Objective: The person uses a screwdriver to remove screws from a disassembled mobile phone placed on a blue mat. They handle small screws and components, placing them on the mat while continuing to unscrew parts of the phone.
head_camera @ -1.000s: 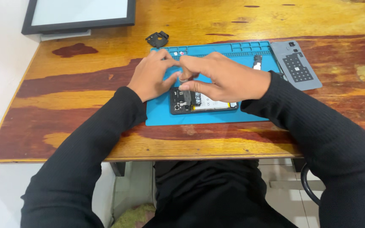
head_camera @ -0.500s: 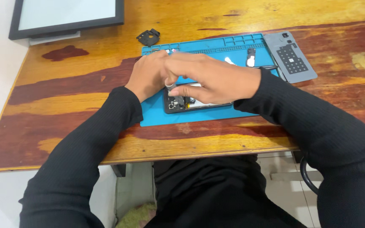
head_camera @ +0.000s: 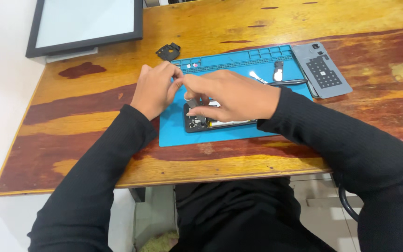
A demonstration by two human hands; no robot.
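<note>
Bright, even light; sharp focus.

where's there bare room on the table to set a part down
Free: bare wood left of the blue mat, below the framed panel, and the wood above the mat's top edge. Crowded: mid-mat, where both hands work over the opened phone, and right, by the grey back cover.

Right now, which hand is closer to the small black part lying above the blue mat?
Left. The left hand sits just below the black part; the right hand is farther off, over the opened phone.

Bare table left; grey back cover (right) crowds mat.
</note>
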